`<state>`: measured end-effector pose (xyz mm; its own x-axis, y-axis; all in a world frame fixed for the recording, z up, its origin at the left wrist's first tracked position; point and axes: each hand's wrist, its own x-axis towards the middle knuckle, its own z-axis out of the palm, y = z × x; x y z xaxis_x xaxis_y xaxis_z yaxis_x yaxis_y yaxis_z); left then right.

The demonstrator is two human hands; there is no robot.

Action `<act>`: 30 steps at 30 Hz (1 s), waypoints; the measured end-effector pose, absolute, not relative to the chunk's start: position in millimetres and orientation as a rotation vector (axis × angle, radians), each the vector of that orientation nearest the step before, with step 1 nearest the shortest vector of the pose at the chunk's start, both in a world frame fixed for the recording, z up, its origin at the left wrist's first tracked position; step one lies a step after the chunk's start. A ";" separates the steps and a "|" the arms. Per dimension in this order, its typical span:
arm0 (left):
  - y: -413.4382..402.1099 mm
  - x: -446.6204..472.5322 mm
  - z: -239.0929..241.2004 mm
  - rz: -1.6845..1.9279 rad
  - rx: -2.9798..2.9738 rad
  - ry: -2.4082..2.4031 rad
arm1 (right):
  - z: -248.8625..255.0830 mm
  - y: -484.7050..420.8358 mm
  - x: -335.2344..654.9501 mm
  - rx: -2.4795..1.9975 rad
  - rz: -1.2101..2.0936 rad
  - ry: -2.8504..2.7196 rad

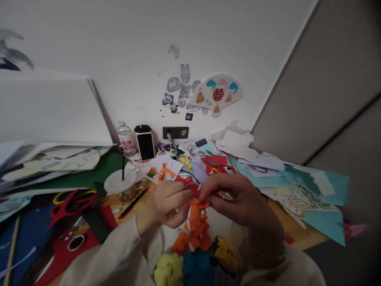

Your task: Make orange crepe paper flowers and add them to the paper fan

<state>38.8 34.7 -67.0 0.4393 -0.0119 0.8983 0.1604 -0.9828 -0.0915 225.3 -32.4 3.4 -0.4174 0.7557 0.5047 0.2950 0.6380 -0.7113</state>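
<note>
At my wooden desk (294, 234), my hands meet above my lap. My right fingers (206, 196) are pinched together on the top end of a ragged orange paper strip (195, 224). My left hand (165, 206) sits just beside it, fingers curled; I cannot tell whether they grip. The strip's long axis runs from my fingertips down toward my body, nearer my right hand. Below lie crumpled yellow paper (169, 268) and crumpled blue paper (196, 268).

Single head-worn camera, person's own viewpoint. Faces forward and down across desk (293, 226), close above left hand (166, 204) and right hand (238, 194); wall (89, 39) fills upper frame.
</note>
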 end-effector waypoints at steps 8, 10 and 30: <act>34.3 40.6 -71.8 -1.691 -2.472 -0.156 | 4.0 -40.1 227.1 -0.821 0.713 -1.939; 34.4 40.3 -70.7 -1.678 -2.473 -0.168 | 4.2 -41.1 229.4 -0.793 0.770 -1.925; 35.7 37.0 -64.0 -1.644 -2.359 -0.307 | -3.8 -31.7 226.1 -0.725 1.100 -1.780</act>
<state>37.0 35.7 -64.0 0.3414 0.0297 0.9394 0.3111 -0.9467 -0.0831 226.1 -31.7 -3.8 -0.4285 0.8183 0.3830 0.0238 0.4340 -0.9006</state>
